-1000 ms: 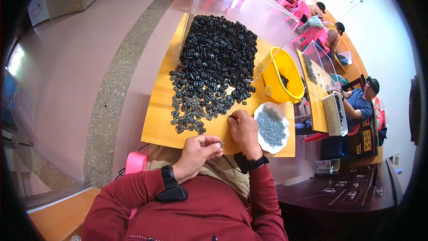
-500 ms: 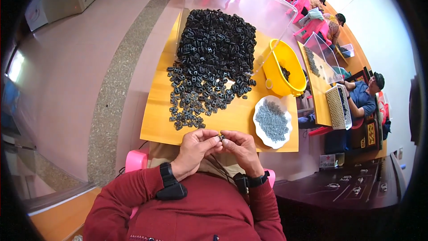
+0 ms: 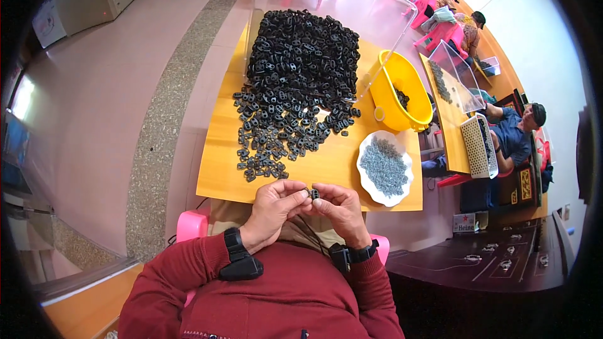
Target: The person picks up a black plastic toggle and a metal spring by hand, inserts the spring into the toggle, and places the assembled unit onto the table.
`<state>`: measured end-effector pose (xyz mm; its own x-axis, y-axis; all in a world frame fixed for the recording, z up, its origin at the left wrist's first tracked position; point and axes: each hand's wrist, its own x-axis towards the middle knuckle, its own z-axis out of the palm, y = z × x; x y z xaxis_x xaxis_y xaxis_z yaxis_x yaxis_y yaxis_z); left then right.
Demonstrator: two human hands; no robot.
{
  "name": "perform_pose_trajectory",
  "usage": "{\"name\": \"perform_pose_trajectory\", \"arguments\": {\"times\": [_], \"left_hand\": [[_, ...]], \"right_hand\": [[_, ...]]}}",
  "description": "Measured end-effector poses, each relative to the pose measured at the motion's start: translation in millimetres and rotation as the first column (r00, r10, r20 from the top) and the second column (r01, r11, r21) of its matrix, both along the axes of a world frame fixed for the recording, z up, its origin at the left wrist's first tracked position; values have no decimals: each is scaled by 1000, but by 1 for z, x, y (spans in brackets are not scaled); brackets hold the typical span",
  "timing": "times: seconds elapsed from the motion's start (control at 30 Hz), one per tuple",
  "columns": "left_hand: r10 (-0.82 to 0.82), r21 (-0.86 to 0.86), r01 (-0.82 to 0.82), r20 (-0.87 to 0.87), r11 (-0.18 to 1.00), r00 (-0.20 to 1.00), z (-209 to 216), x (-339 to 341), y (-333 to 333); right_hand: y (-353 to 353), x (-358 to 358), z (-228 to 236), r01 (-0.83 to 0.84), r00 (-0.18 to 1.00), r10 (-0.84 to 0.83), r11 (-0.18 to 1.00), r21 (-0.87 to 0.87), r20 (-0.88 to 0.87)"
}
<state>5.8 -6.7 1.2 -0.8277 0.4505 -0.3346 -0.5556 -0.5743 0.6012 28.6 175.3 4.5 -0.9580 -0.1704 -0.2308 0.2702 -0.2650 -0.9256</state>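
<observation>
A small black two-holed cord lock [image 3: 315,194] is pinched between both hands at the table's near edge. My left hand [image 3: 276,208] closes thumb and forefinger on its left side. From the other side, my right hand [image 3: 343,209] grips it with thumb and fingertips. Beyond them, a large heap of like black cord locks [image 3: 304,56] spills out of a clear plastic bin [image 3: 402,32] lying open toward me. Right of my hands stands a white scalloped dish [image 3: 391,200] full of small grey metal pieces, probably springs.
A yellow tub [image 3: 419,102] holding some black pieces stands right of the heap on the wooden table [image 3: 217,179]. Farther right, a seated co-worker [image 3: 512,138] is beside a perforated white basket [image 3: 472,150] at another table. Several more people sit beyond. Dark wooden furniture [image 3: 471,254] lies lower right.
Both hands stay together at the near edge. The cord lock has turned between the fingertips and shows more of its holed face. The view has shifted slightly.
</observation>
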Motion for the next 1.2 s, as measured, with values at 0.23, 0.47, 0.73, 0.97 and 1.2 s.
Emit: {"name": "perform_pose_trajectory", "arguments": {"times": [0.23,0.47,0.73,0.97,1.2], "left_hand": [[1,-5,-1,10,1000,1000,0,0,0],[-4,-22,4,20,1000,1000,2,0,1],[-22,-59,23,24,998,999,4,-1,0],[-31,-68,31,8,997,999,2,0,0],[-33,-86,33,5,996,999,2,0,-1]], "right_hand": [[2,0,-2,15,1000,-15,1000,13,-19],[5,1,-4,16,1000,-16,1000,24,-22],[5,1,-2,50,998,-46,995,82,-50],[4,2,0,45,997,-39,995,90,-64],[6,3,-5,62,996,-54,993,96,-77]]}}
